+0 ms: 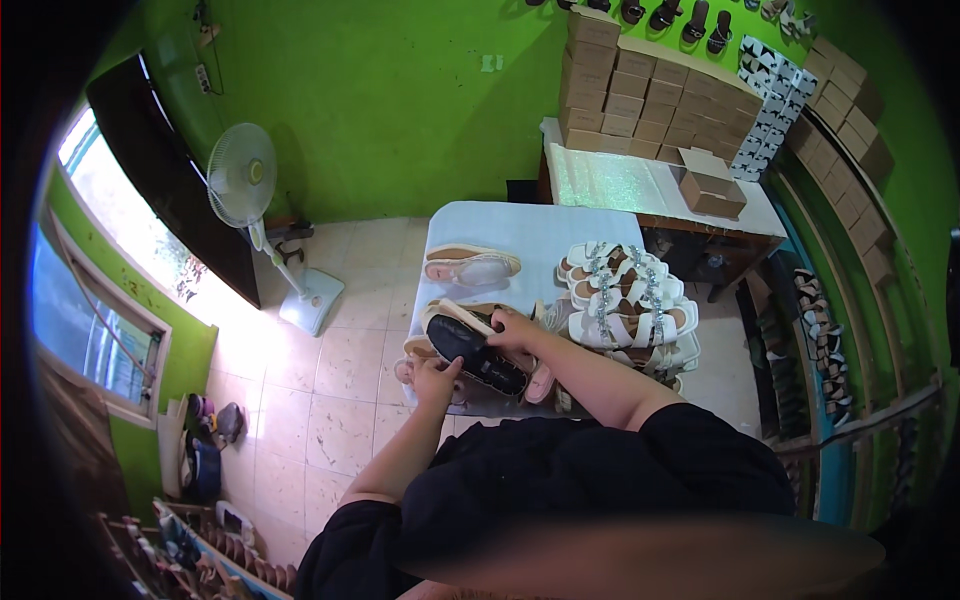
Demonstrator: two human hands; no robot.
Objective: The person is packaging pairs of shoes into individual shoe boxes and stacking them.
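Left fingers: the left hand (437, 381) pinches the near end of a black shoe (477, 352), thumb on its sole.
Right fingers: the right hand (516, 330) curls over the shoe's far edge, at about 1 o'clock from the left hand.
Shoe: it lies sole up between both hands, above the near end of the pale blue table (520, 232).
Nearby: white strappy sandals (630, 300) are piled at 3 o'clock; a beige shoe (472, 266) lies at 12 o'clock.
Further out: a white standing fan (245, 185) stands at 10 o'clock, with brown boxes (640, 105) stacked beyond the table.

On the table (520, 228), sandals (628, 300) lie right of the shoe (470, 266); boxes (640, 100) stand behind.
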